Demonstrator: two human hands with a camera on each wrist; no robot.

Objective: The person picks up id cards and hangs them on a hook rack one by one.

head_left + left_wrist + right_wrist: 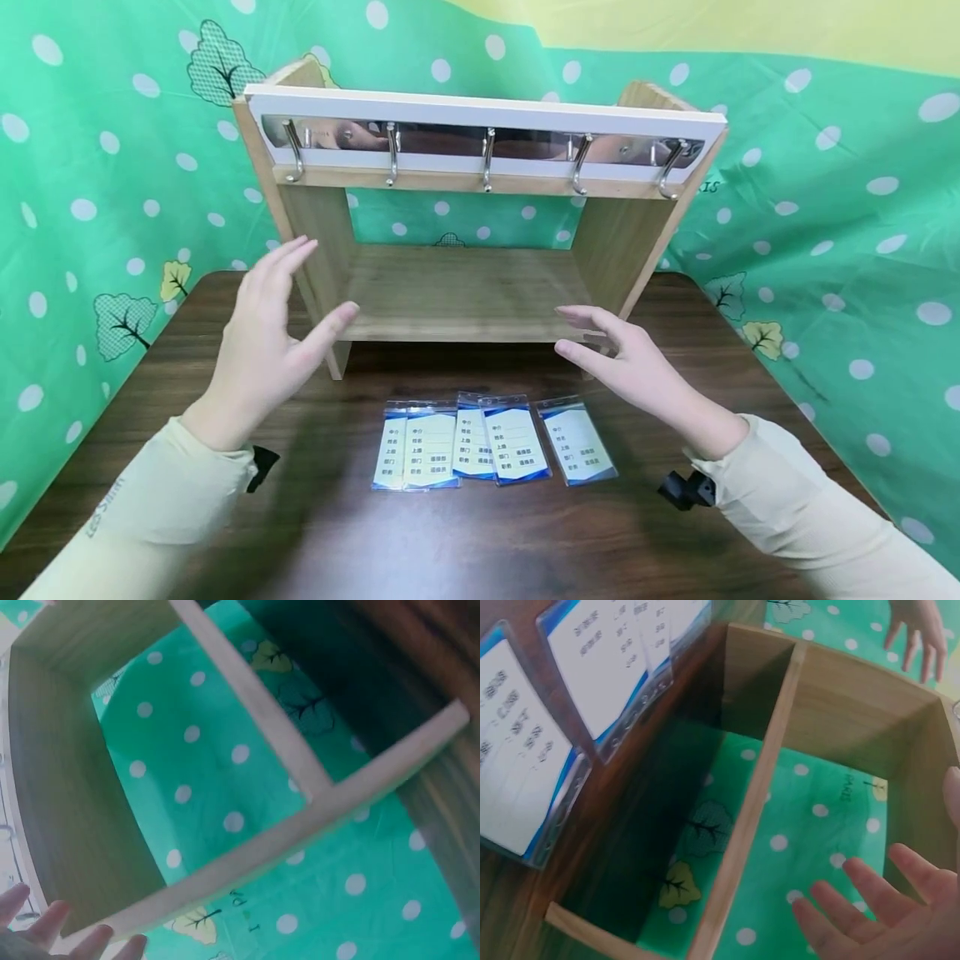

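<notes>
My left hand [258,333] is raised in front of the left side of a small wooden shelf rack [465,292], fingers extended and thumb apart, holding nothing. On the other side my right hand [626,358] hovers before the rack's right panel, its fingers loosely stretched and its palm turned inward. Between and below the hands lie several ID badges [513,442] in clear plastic sleeves, white with blue edges, some overlapping. The rightmost badge [577,442] lies tilted, apart from the others. In the right wrist view the spread fingers [862,900] show in front of the rack.
Across the rack's top front runs a white board with a shiny metal strip [450,142] and several bare hooks [487,158]. The rack stands on a dark wooden table [450,542]. Behind hangs a green cloth [825,208] with white dots and trees.
</notes>
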